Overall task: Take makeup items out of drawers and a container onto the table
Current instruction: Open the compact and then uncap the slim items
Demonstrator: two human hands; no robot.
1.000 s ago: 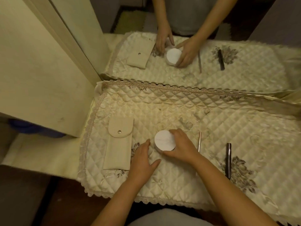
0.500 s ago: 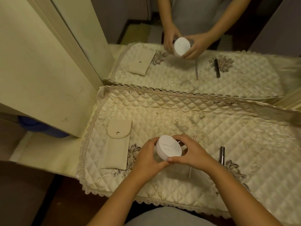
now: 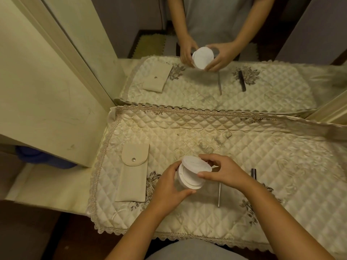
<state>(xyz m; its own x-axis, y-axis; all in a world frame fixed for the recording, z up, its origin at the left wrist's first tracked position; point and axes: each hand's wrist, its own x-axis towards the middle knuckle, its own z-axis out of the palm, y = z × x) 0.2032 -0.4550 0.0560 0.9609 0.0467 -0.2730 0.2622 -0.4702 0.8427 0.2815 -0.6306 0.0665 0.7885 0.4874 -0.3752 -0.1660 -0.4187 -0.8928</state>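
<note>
White compact [image 3: 191,175] lifted above bench [image 3: 281,175] front edge. My left hand [image 3: 169,186] cups base; my right hand [image 3: 223,170] pinches lid rim. Light, rigid, smooth plastic, likely slippery; grip sides.

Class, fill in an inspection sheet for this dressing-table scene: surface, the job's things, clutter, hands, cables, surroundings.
Surface: quilted cream cloth with lace edging.
Job's things: white round compact held above the cloth, lid partly lifted; beige snap pouch, thin silver stick and dark tube lying flat.
Clutter: nothing seen.
Hands: left hand holds the base; right hand lifts the lid.
Cables: nothing seen.
Surroundings: mirror behind the table.
</note>
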